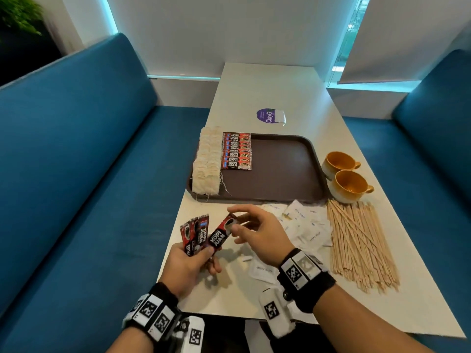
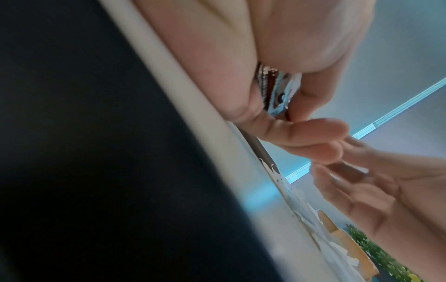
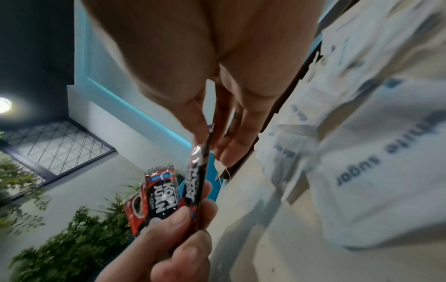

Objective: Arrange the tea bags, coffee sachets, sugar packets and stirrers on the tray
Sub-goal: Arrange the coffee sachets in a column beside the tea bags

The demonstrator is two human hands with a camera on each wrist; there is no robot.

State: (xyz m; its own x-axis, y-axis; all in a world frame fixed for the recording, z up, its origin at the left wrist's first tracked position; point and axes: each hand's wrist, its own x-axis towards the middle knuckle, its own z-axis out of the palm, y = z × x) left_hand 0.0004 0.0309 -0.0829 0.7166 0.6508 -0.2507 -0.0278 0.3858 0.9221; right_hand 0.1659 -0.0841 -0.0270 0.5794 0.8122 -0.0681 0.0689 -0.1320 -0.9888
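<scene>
My left hand is gripping the sachets; my right hand is apparently pinching the nearest sachet's top.

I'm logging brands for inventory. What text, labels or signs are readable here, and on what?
"KOPI JUAN": coffee sachets in the left hand, one pinched by the right hand, and the row on the tray.
"ClayG": purple round sticker on the table; its smaller print is unreadable.
"sugar": white sugar packets; the word before it is blurred.
</scene>
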